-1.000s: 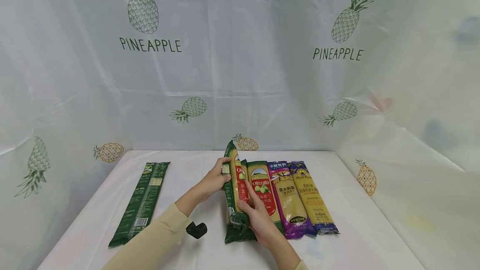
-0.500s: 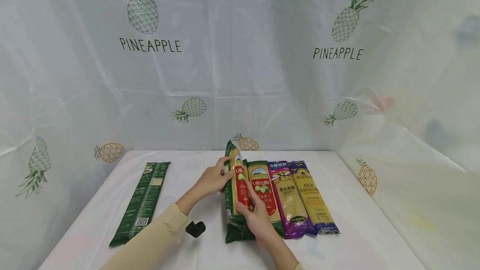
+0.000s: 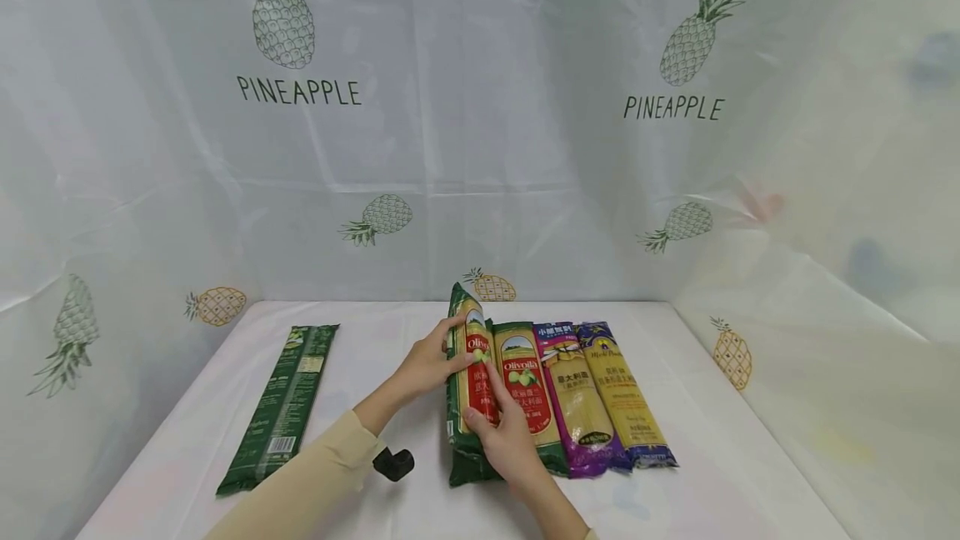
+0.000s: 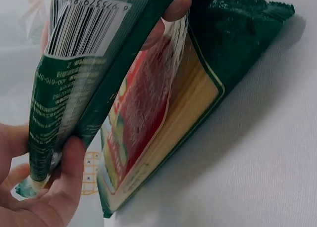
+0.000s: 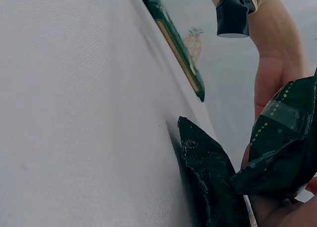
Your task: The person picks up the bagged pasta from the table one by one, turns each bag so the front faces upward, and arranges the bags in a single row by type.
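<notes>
Both hands hold a green spaghetti packet [image 3: 478, 390] with a red label, tilted above the row. My left hand [image 3: 429, 363] grips its upper part, with a finger over its front. Lower down, my right hand [image 3: 512, 438] grips its right side, thumb on the front. The barcoded back of this packet [image 4: 79, 34] faces the left wrist camera. Beneath it on the table lies another green spaghetti packet [image 4: 143, 123], mostly hidden in the head view except for its bottom end. Just right of the hands is a matching Olivoilà packet [image 3: 527, 382], face up.
Farther right lie a purple spaghetti packet [image 3: 579, 398] and a yellow and blue one [image 3: 626, 398], side by side. A green packet [image 3: 277, 407] lies back side up at the left of the white table [image 3: 390, 515]. A black device [image 3: 393, 463] shows by my left wrist.
The held packet has turned so that its front label shows more fully. My left hand's finger has come farther over its front, and my right hand has shifted slightly left.
</notes>
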A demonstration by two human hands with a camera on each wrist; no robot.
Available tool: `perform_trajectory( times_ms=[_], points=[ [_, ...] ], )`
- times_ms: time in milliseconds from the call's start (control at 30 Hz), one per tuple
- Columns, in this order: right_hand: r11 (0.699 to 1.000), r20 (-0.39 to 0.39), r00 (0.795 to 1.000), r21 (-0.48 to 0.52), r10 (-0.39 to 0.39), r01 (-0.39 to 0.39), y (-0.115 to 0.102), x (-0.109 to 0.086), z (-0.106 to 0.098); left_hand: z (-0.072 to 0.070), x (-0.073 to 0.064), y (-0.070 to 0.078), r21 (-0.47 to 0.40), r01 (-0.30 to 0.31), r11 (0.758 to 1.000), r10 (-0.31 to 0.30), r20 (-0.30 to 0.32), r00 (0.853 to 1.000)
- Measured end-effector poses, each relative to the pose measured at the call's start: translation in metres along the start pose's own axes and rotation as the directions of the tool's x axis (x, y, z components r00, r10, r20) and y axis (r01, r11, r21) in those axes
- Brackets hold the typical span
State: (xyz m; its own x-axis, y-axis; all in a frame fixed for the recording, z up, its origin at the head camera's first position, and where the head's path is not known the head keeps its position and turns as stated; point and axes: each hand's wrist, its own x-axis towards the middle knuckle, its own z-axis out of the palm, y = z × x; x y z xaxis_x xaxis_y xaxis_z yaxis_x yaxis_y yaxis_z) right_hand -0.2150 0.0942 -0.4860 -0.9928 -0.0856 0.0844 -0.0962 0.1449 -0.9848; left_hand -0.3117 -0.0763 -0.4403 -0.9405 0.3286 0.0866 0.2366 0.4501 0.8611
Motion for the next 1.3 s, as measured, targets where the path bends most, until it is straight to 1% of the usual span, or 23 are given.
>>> perform_trajectory(
  times_ms=[67, 267, 367, 467, 500, 567, 633, 667, 767, 833, 900, 1067, 1200, 1300],
  points=[
    [1.0, -0.006, 1.0, -0.014, 0.002, -0.002, -0.002, 0.0, 0.0, 0.0, 0.001, -0.001, -0.035, 0.012, 0.999, -0.012, -0.013, 1.0],
    [1.0, -0.006, 1.0, -0.023, -0.003, 0.003, -0.005, 0.0, -0.001, -0.002, 0.001, 0.003, -0.045, 0.036, 0.998, -0.039, -0.06, 0.997],
    [0.999, -0.009, 1.0, -0.034, 0.018, -0.019, -0.007, 0.0, -0.002, -0.004, 0.0, 0.006, -0.071, 0.043, 0.997, -0.048, -0.072, 0.996],
    [0.998, 0.012, 0.998, -0.019, 0.057, -0.057, -0.011, 0.001, -0.005, -0.008, 0.001, 0.008, -0.103, 0.041, 0.994, -0.049, -0.078, 0.996],
    [0.997, 0.025, 0.997, 0.0, 0.078, -0.078, -0.012, 0.001, -0.007, -0.009, 0.001, 0.009, -0.118, 0.043, 0.992, -0.053, -0.078, 0.996],
    [0.989, 0.069, 0.991, 0.077, 0.119, -0.124, -0.014, 0.002, -0.011, -0.01, 0.002, 0.009, -0.145, 0.05, 0.988, -0.061, -0.073, 0.995],
    [0.969, 0.122, 0.981, 0.178, 0.15, -0.17, -0.014, 0.003, -0.015, -0.012, 0.002, 0.008, -0.182, 0.055, 0.982, -0.067, -0.06, 0.996],
    [0.954, 0.147, 0.975, 0.226, 0.166, -0.196, -0.014, 0.003, -0.017, -0.012, 0.002, 0.008, -0.202, 0.056, 0.978, -0.068, -0.052, 0.996],
    [0.915, 0.211, 0.963, 0.332, 0.167, -0.231, -0.012, 0.004, -0.021, -0.013, 0.0, 0.009, -0.261, 0.068, 0.963, -0.076, -0.021, 0.997],
    [0.905, 0.231, 0.96, 0.356, 0.158, -0.235, -0.009, 0.005, -0.022, -0.013, -0.001, 0.008, -0.281, 0.071, 0.957, -0.077, -0.008, 0.997],
    [0.908, 0.235, 0.96, 0.349, 0.153, -0.231, -0.007, 0.006, -0.023, -0.012, -0.001, 0.007, -0.298, 0.082, 0.951, -0.085, 0.004, 0.996],
    [0.939, 0.211, 0.97, 0.292, 0.124, -0.184, -0.005, 0.007, -0.025, -0.012, 0.0, 0.003, -0.319, 0.09, 0.943, -0.083, 0.035, 0.996],
    [0.965, 0.141, 0.986, 0.231, 0.092, -0.124, -0.005, 0.008, -0.024, -0.012, 0.002, 0.002, -0.323, 0.103, 0.941, -0.088, 0.062, 0.994],
    [0.981, 0.085, 0.994, 0.176, 0.072, -0.086, -0.005, 0.007, -0.022, -0.011, 0.003, 0.001, -0.291, 0.111, 0.95, -0.094, 0.072, 0.993]
  ],
)
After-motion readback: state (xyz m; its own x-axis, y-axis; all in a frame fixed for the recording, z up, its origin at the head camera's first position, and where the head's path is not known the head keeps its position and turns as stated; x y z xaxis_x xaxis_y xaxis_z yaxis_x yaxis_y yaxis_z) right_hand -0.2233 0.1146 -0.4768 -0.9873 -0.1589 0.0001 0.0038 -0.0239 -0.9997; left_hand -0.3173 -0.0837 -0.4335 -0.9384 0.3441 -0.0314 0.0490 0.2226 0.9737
